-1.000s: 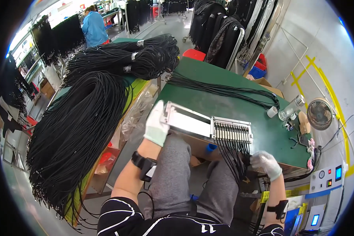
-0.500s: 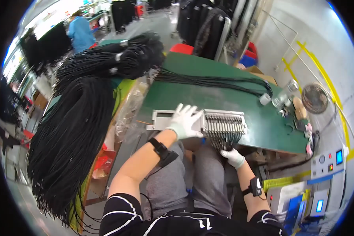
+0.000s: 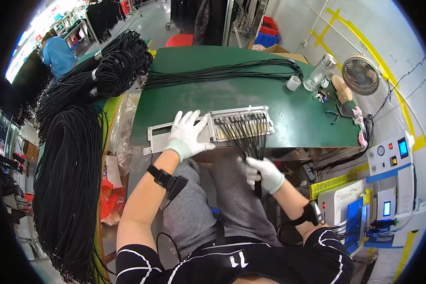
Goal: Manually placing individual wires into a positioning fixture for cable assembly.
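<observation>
My left hand (image 3: 187, 133), in a white glove, lies flat with fingers spread on the plate of a hinged metal fixture (image 3: 159, 143) at the table's front edge. My gloved right hand (image 3: 265, 174) is closed round a bunch of thin black cables (image 3: 247, 145) just in front of that edge. From this fist the cables fan out up to the slotted right half of the fixture, their tips lying over it. Whether the tips still touch the slots I cannot tell. The cables' lower part hangs below my fist over my lap.
Large bundles of black cable (image 3: 68, 180) fill the left side, and more cables (image 3: 222, 72) stretch across the green table (image 3: 184, 99). A glass bottle (image 3: 320, 72), a white roll (image 3: 293, 83), pliers (image 3: 332, 115) and a fan (image 3: 360, 74) stand right. A control machine (image 3: 390, 154) is beside me.
My right hand has risen with the cables, whose ends now fan loosely over the slots instead of lying in neat rows. My left hand stays on the fixture. The head view has shifted.
</observation>
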{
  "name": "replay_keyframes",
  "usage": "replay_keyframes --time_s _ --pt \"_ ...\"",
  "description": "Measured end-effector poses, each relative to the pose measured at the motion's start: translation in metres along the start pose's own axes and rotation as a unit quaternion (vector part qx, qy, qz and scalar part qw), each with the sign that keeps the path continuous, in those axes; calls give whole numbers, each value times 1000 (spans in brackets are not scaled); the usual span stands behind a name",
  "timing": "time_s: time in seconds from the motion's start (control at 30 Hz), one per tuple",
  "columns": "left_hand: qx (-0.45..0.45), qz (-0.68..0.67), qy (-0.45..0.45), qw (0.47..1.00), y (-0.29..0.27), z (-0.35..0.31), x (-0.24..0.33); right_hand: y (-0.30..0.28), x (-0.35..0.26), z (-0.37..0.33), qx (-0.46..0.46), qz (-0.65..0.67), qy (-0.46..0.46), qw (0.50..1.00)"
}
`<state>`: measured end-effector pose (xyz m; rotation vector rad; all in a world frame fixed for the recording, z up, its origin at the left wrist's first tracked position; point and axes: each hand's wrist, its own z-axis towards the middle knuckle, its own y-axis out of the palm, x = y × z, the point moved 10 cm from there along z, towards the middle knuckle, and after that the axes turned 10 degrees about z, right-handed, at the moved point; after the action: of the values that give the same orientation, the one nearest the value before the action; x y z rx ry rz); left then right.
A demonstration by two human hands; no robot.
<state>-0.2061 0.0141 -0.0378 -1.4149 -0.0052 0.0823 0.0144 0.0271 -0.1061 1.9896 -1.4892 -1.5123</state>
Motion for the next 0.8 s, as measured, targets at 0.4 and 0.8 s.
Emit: replay_keyframes --time_s 0.4,0.8 --pt "-23 9 -8 1000 3 1 -4 -2 22 -21 -64 -102 14 993" --pt "-85 -528 199 821 -54 -42 124 63 -22 -71 -96 -246 35 964"
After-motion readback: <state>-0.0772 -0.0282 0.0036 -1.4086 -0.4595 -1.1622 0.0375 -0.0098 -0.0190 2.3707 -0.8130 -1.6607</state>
